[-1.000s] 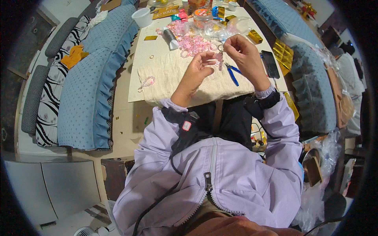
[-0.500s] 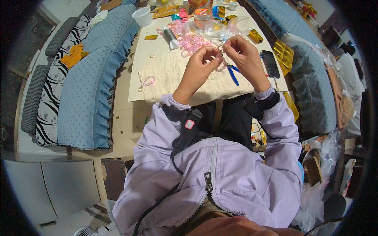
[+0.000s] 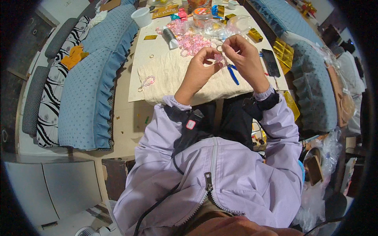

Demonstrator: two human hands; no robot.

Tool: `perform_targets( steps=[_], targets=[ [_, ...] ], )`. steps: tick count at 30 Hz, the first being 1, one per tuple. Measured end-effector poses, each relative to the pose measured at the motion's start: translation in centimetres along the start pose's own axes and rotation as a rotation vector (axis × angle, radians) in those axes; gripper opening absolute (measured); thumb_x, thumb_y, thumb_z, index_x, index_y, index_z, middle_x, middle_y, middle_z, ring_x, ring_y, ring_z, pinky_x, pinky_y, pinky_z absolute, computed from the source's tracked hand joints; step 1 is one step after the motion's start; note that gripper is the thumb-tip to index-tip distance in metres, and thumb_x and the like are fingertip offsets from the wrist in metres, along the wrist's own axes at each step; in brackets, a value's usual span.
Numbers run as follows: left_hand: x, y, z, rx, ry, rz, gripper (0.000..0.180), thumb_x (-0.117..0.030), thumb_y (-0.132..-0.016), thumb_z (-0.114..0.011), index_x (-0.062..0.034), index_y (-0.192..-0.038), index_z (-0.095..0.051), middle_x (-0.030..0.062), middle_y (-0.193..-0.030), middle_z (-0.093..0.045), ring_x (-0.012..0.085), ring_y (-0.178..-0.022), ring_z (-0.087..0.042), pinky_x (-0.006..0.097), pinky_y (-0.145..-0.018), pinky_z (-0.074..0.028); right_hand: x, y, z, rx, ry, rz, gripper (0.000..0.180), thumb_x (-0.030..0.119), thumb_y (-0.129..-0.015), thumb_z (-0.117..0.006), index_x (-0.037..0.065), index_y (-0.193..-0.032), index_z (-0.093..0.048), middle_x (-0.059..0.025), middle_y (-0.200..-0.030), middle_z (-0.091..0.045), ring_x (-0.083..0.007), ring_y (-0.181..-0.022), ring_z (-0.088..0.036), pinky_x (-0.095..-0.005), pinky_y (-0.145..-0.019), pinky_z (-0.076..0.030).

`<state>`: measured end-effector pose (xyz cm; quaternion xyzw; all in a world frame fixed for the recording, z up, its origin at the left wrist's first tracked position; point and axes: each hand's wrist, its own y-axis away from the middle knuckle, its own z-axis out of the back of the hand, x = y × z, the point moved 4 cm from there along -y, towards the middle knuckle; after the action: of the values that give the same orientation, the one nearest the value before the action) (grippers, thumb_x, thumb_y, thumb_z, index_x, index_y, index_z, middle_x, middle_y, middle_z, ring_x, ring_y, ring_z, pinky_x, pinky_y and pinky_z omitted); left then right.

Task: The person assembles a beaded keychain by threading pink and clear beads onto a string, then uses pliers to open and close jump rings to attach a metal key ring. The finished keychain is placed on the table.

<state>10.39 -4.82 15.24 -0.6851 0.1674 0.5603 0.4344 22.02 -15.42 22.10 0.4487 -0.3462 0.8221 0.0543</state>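
Observation:
Over the cream cloth, my right hand pinches a small gold-coloured ring with pink beads just below it. My left hand is beside them, its thumb and forefinger apart around the beads. Whether the left fingertips touch the beads is hard to see. Blue-handled pliers lie on the cloth beneath my right hand. A finished-looking loop of pink beads rests at the cloth's left side, and another small ring lies farther up.
Beyond my hands spreads a heap of pink beads beside a grey thread spool. A clear jar, plastic bags and a white tub stand farther back. A phone lies at right. Blue-covered seats flank the table.
My left thumb and forefinger have parted from their pinch, and more of the pink beads shows between them. My right hand stays nearly in place with the ring.

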Motion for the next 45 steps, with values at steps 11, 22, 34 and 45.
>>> perform_targets(
  steps=[11,22,34,45],
  targets=[
    [2.7,1.1,-0.1,0.141,0.357,0.263,0.026,-0.011,-0.099,-0.067,-0.0029,-0.124,-0.063,0.0082,-0.120,-0.070,0.0163,-0.109,-0.067,0.031,-0.100,-0.050,-0.4,-0.1,0.2,-0.030,0.014,0.031,0.020,0.019,-0.095,-0.070,-0.001,-0.098,-0.066,-0.0041,-0.079,-0.067,-0.0100,-0.071,-0.062,-0.0268,-0.065,-0.051],
    [1.8,1.2,0.8,0.075,0.308,0.175,0.040,-0.003,-0.091,-0.070,-0.0037,-0.130,-0.059,0.0059,-0.123,-0.065,0.0148,-0.113,-0.062,0.030,-0.098,-0.051,0.4,0.1,0.4,-0.025,0.084,0.019,0.017,0.017,-0.099,-0.067,0.001,-0.098,-0.064,0.0040,-0.080,-0.058,-0.0032,-0.071,-0.050,-0.0200,-0.063,-0.043],
    [-1.7,0.6,0.2,-0.143,-0.278,-0.129,0.028,-0.015,-0.086,-0.080,-0.0053,-0.109,-0.067,0.0008,-0.102,-0.066,0.0119,-0.089,-0.059,0.027,-0.078,-0.047,-1.4,0.3,-0.4,-0.039,0.045,0.041,0.022,0.021,-0.096,-0.069,-0.001,-0.097,-0.066,-0.0048,-0.078,-0.065,-0.0106,-0.068,-0.059,-0.0276,-0.063,-0.049],
    [1.0,0.9,0.5,0.030,0.267,0.293,0.016,-0.013,-0.097,-0.067,-0.0015,-0.108,-0.065,0.0034,-0.090,-0.070,0.0084,-0.077,-0.063,0.022,-0.070,-0.046,-6.9,1.7,-1.7,0.040,-0.363,-0.243,0.017,0.018,-0.098,-0.068,0.002,-0.097,-0.065,0.0032,-0.080,-0.062,-0.0036,-0.070,-0.054,-0.0209,-0.063,-0.044]
  ],
)
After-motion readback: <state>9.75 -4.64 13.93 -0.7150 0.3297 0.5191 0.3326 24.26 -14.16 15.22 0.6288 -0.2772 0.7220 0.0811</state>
